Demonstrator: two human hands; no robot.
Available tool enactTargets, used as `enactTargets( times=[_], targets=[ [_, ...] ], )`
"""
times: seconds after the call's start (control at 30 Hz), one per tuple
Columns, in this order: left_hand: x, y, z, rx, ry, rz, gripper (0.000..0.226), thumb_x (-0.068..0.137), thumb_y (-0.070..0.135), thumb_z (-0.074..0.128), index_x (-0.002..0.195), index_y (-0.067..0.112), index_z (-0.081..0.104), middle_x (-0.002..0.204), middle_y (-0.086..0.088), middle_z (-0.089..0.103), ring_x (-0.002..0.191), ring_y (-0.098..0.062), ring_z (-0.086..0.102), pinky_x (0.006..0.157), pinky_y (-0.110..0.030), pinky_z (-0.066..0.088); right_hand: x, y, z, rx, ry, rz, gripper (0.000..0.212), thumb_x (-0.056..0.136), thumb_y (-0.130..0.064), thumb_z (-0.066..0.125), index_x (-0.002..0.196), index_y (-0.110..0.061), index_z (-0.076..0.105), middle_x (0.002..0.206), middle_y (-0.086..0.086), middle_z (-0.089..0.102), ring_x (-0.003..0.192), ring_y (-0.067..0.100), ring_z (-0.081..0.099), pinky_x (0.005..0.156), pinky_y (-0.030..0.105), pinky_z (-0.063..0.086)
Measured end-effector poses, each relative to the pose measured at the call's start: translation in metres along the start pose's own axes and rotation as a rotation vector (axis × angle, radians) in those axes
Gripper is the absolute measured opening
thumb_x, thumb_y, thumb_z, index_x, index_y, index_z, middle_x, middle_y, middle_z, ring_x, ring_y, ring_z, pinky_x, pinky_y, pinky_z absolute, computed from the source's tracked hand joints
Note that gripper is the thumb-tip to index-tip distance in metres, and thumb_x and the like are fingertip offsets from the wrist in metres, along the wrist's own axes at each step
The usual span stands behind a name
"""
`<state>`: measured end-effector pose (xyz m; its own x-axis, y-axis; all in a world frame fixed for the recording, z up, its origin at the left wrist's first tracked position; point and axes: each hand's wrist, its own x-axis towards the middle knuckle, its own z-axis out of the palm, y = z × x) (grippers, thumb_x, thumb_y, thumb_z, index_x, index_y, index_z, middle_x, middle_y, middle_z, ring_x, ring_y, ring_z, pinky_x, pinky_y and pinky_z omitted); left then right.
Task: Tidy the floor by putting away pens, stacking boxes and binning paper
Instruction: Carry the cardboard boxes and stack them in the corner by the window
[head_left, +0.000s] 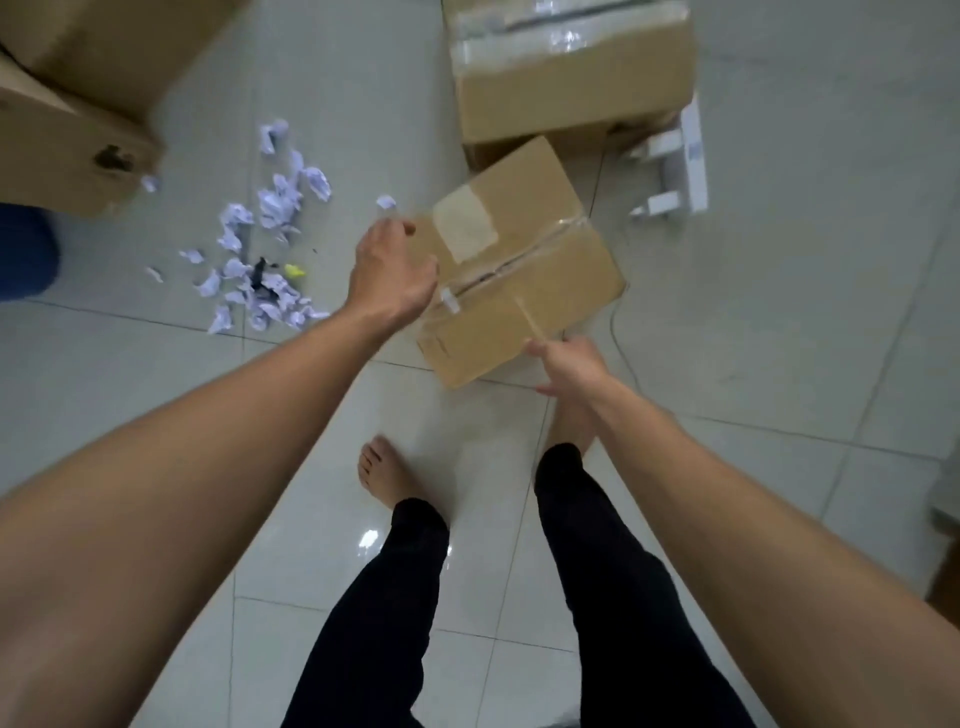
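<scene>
While the crumpled paper scraps (265, 244), too many to count, are still lying on the floor left of the small box (519, 260) with one yellow pen (294, 270), the left hand (392, 270), fingers curled, and right hand (569, 364), fingers loosely spread, are reaching for it; a larger taped box (571, 67) is waiting beyond, unstacked.

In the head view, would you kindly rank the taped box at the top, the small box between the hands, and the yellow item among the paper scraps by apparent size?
1. Taped box, cut off by the frame.
2. Small box.
3. Yellow item.
</scene>
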<state>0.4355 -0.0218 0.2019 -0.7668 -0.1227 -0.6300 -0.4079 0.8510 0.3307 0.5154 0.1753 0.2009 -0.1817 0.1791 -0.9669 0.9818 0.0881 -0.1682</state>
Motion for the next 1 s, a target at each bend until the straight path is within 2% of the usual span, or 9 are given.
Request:
enactTargets(
  times=[0.13, 0.2, 0.27, 0.37, 0.47, 0.6, 0.73, 0.87, 1.0],
  targets=[
    [0.044, -0.019, 0.027, 0.144, 0.070, -0.002, 0.063, 0.091, 0.035, 0.058, 0.147, 0.013, 0.038, 0.150, -0.010, 0.040, 0.143, -0.029, 0.032, 0.115, -0.048, 0.030, 0.048, 0.025, 0.012, 0.154, -0.073, 0.082, 0.062, 0.096, -0.024, 0.070, 0.148, -0.005, 0.040, 0.154, 0.008, 0.043, 0.137, 0.026, 0.046, 0.103, 0.045, 0.054],
    [0.068, -0.030, 0.033, 0.198, -0.034, -0.087, 0.071, 0.092, 0.037, 0.055, 0.154, 0.016, 0.026, 0.159, -0.008, 0.030, 0.149, -0.028, 0.023, 0.120, -0.053, 0.017, 0.067, 0.037, 0.018, 0.217, -0.112, 0.083, 0.070, 0.093, -0.028, 0.072, 0.151, -0.010, 0.037, 0.157, 0.004, 0.038, 0.139, 0.024, 0.043, 0.100, 0.044, 0.055],
    [0.086, -0.043, 0.032, 0.205, -0.178, -0.160, 0.077, 0.090, 0.044, 0.053, 0.155, 0.019, 0.021, 0.158, -0.009, 0.034, 0.147, -0.031, 0.030, 0.120, -0.057, 0.014, 0.074, 0.040, 0.024, 0.294, -0.161, 0.090, 0.068, 0.093, -0.027, 0.072, 0.152, -0.018, 0.038, 0.157, -0.001, 0.039, 0.141, 0.022, 0.040, 0.100, 0.045, 0.055],
    [0.093, -0.053, 0.027, 0.281, -0.280, -0.115, 0.074, 0.085, 0.054, 0.052, 0.146, 0.015, 0.036, 0.145, -0.011, 0.050, 0.133, -0.035, 0.045, 0.114, -0.059, 0.023, 0.073, 0.037, 0.028, 0.406, -0.194, 0.100, 0.059, 0.096, -0.021, 0.069, 0.148, -0.025, 0.041, 0.153, -0.002, 0.044, 0.141, 0.027, 0.041, 0.103, 0.051, 0.051],
    [0.076, -0.056, 0.028, 0.330, -0.271, -0.100, 0.068, 0.084, 0.058, 0.058, 0.136, 0.016, 0.044, 0.137, -0.018, 0.051, 0.129, -0.039, 0.045, 0.111, -0.053, 0.030, 0.064, 0.040, 0.024, 0.394, -0.159, 0.092, 0.054, 0.098, -0.019, 0.066, 0.147, -0.027, 0.044, 0.148, -0.001, 0.050, 0.134, 0.029, 0.047, 0.103, 0.053, 0.049],
    [0.033, -0.074, 0.016, 0.112, -0.219, -0.137, 0.064, 0.078, 0.058, 0.065, 0.129, 0.023, 0.048, 0.131, -0.014, 0.054, 0.123, -0.034, 0.051, 0.108, -0.051, 0.038, 0.041, 0.049, 0.010, 0.350, -0.104, 0.081, 0.065, 0.094, -0.020, 0.067, 0.151, -0.037, 0.040, 0.138, -0.006, 0.058, 0.127, 0.022, 0.052, 0.103, 0.055, 0.044],
    [-0.021, -0.085, -0.018, -0.219, -0.189, -0.212, 0.052, 0.074, 0.056, 0.063, 0.111, 0.022, 0.048, 0.116, -0.006, 0.057, 0.108, -0.028, 0.058, 0.095, -0.046, 0.050, 0.006, 0.045, 0.010, 0.297, -0.091, 0.071, 0.081, 0.060, -0.043, 0.083, 0.131, -0.061, 0.049, 0.133, -0.013, 0.064, 0.126, 0.024, 0.058, 0.107, 0.067, 0.040],
    [-0.079, -0.092, -0.048, -0.417, -0.133, -0.313, 0.041, 0.092, 0.037, 0.066, 0.114, 0.013, 0.041, 0.108, -0.003, 0.058, 0.100, -0.023, 0.059, 0.081, -0.039, 0.050, -0.059, 0.015, 0.023, 0.300, -0.138, -0.002, 0.064, 0.089, -0.027, 0.075, 0.140, -0.051, 0.044, 0.126, -0.011, 0.069, 0.114, 0.023, 0.068, 0.098, 0.060, 0.053],
    [-0.135, -0.103, -0.088, -0.565, -0.049, -0.425, 0.040, 0.094, 0.034, 0.063, 0.116, 0.012, 0.039, 0.114, -0.008, 0.059, 0.095, -0.022, 0.060, 0.072, -0.035, 0.049, -0.118, -0.010, 0.037, 0.159, -0.165, -0.158, 0.069, 0.088, -0.015, 0.075, 0.141, -0.044, 0.042, 0.126, -0.007, 0.068, 0.114, 0.025, 0.067, 0.099, 0.057, 0.053]
  ],
)
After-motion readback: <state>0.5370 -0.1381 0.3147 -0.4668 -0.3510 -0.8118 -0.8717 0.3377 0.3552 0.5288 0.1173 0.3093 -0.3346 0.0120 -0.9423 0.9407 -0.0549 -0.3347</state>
